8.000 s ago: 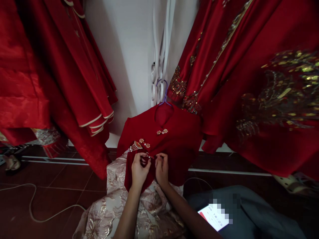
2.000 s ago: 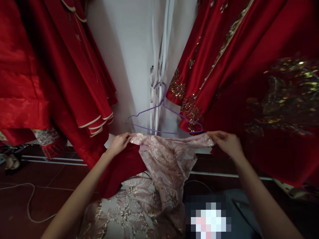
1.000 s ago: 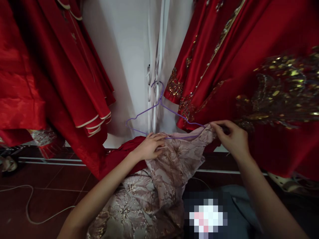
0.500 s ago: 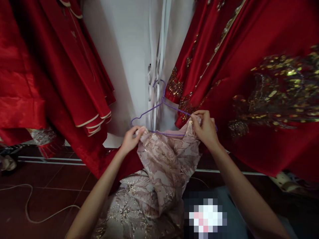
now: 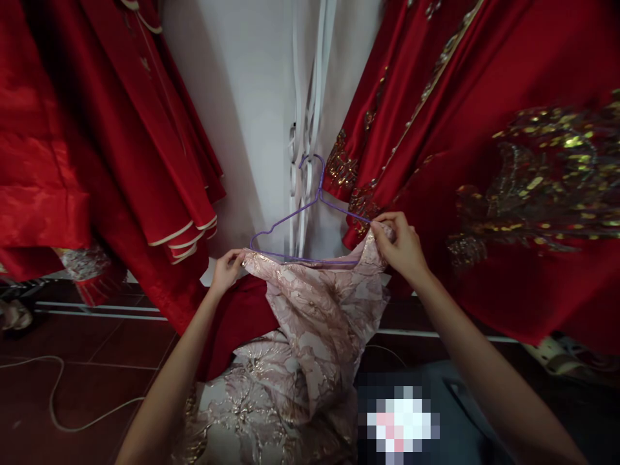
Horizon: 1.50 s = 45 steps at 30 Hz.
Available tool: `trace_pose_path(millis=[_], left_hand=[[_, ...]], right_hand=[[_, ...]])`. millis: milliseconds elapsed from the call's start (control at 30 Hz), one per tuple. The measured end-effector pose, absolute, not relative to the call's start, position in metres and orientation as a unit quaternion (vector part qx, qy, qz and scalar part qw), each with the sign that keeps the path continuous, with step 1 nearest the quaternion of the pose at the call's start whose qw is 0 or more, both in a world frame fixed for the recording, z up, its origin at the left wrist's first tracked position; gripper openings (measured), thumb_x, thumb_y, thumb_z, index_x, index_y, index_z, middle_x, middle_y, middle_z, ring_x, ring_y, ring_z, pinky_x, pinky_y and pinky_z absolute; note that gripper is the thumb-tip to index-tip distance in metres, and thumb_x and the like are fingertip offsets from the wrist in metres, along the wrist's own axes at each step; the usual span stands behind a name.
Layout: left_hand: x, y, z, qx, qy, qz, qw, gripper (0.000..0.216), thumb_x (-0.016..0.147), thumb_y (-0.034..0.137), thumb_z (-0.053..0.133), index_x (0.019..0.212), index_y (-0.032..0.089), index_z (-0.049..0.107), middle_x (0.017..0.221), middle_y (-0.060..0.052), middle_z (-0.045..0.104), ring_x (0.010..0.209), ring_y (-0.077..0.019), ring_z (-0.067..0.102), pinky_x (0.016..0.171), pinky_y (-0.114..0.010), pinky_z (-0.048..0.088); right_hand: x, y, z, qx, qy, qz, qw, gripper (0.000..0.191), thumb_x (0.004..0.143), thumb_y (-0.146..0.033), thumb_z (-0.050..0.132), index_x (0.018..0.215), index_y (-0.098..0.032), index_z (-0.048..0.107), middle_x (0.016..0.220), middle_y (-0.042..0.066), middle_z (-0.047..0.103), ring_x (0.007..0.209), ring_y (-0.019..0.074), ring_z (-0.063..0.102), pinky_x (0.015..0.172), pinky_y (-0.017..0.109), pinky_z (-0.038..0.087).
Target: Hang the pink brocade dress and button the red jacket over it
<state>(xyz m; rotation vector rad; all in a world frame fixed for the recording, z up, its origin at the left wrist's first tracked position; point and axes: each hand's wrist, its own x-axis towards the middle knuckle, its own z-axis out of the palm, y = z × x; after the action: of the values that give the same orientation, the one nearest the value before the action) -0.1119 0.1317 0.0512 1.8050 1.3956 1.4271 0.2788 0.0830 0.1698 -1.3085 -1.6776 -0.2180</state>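
Observation:
A pale pink dress (image 5: 310, 316) with metallic floral brocade hangs partly on a purple wire hanger (image 5: 295, 212), whose hook is up against white metal bars. My left hand (image 5: 227, 270) pinches the dress's left shoulder edge just below the hanger's left end. At the right shoulder, my right hand (image 5: 400, 244) grips the cloth around the hanger's right arm, hiding that end of the wire. The lower part of the dress bunches downward toward my body.
Red garments (image 5: 159, 161) hang at the left, and red ones with gold sequins (image 5: 542, 187) at the right. White bars (image 5: 305, 97) stand between them before a pale wall. A white cable (image 5: 61, 387) lies on the dark tiled floor; shoes (image 5: 557, 358) sit at lower right.
My left hand has moved left, drawing the dress's left shoulder outward toward the hanger's end, so the neckline is stretched wider. The right hand has barely moved.

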Motion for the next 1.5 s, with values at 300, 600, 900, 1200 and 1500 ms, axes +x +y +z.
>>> trace_pose_path(millis=[300,600,900,1200,1500], left_hand=[[-0.106,0.149,0.083,0.672,0.493,0.521,0.183,0.038,0.08,0.046,0.048,0.09,0.013,0.064,0.09,-0.008,0.068,0.085,-0.0176,0.061,0.078,-0.027,0.046],[-0.103,0.155,0.09,0.597,0.477,0.605,0.224,0.04,0.083,0.051,0.045,0.097,0.016,0.057,0.085,-0.006,0.065,0.071,-0.0127,0.06,0.066,-0.025,0.047],[-0.12,0.142,0.059,0.643,0.472,0.548,0.253,0.036,0.074,0.05,0.058,0.079,0.015,0.064,0.078,-0.005,0.066,0.073,-0.0157,0.06,0.071,-0.027,0.047],[-0.124,0.149,0.043,0.622,0.493,0.562,0.234,0.036,0.074,0.049,0.057,0.085,0.015,0.066,0.087,-0.007,0.069,0.079,-0.0172,0.061,0.074,-0.028,0.047],[-0.115,0.156,0.069,0.628,0.483,0.57,0.217,0.036,0.075,0.048,0.057,0.085,0.015,0.067,0.089,-0.007,0.068,0.084,-0.0181,0.061,0.08,-0.029,0.046]], right_hand=[[0.278,0.083,0.169,-0.54,-0.689,-0.088,0.475,0.022,0.085,-0.043,0.046,0.097,-0.025,0.05,0.092,0.004,0.066,0.084,0.0231,0.061,0.081,0.037,0.04],[0.282,0.087,0.167,-0.526,-0.682,-0.101,0.497,0.021,0.084,-0.044,0.049,0.095,-0.026,0.051,0.086,0.003,0.067,0.079,0.024,0.063,0.075,0.039,0.043],[0.284,0.089,0.167,-0.517,-0.69,-0.106,0.495,0.02,0.085,-0.042,0.048,0.095,-0.025,0.051,0.086,0.003,0.067,0.078,0.0226,0.063,0.073,0.037,0.044],[0.286,0.09,0.168,-0.509,-0.699,-0.09,0.494,0.019,0.085,-0.041,0.049,0.095,-0.025,0.05,0.087,0.002,0.067,0.08,0.0223,0.064,0.076,0.037,0.044],[0.287,0.089,0.168,-0.512,-0.698,-0.092,0.492,0.019,0.085,-0.042,0.049,0.094,-0.026,0.051,0.087,0.002,0.066,0.079,0.022,0.063,0.074,0.037,0.045]])
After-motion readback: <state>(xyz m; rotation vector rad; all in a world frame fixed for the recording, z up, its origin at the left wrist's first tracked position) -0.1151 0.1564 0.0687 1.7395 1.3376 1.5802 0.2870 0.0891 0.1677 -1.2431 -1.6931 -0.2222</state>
